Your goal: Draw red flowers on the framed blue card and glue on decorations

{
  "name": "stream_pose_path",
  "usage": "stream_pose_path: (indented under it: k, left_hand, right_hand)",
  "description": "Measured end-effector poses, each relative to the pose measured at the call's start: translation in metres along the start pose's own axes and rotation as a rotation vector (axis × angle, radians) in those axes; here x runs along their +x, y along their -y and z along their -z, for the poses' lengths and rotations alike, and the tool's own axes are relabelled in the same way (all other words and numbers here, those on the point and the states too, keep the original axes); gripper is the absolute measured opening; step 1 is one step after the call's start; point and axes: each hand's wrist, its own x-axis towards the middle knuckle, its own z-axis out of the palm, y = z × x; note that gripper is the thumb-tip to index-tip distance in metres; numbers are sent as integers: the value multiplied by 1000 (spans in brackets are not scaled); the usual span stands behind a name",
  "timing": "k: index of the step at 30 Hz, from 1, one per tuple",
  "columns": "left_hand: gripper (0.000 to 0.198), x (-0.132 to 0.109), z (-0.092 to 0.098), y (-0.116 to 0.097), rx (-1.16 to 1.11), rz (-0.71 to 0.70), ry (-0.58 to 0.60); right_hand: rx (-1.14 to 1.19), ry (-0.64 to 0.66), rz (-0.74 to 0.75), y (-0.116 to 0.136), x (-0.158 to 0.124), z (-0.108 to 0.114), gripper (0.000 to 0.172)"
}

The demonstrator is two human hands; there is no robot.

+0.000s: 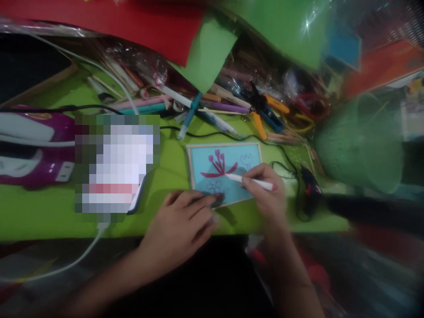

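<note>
- The flat, rectangular blue card, edged in pale strips, lies on the smooth green tabletop in front of both hands; it bears dark red flowers with curved leaves and thinly outlined blooms.
- A rounded, translucent green tub stands at the right; its contents are too blurred to tell.
- The right hand pinches a slim white marker, tip at the red stems' base.
- The left hand has its fingers loosely extended, fingertips on the card's lower edge.
</note>
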Motion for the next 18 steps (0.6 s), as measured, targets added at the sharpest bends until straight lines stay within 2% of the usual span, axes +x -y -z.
stream_pose_path:
  k: [4,13,18]
  left_hand:
    - [17,-1,-1,0,-12,3,-7]
    - [16,0,0,0,-11,-8,0]
    - [15,0,-1,0,-10,3,-4]
  right_hand:
    - [-10,34,-26,1,0,0,14]
    - [-3,2,16,-1,1,1,11]
    - [-26,23,-16,1,0,1,12]
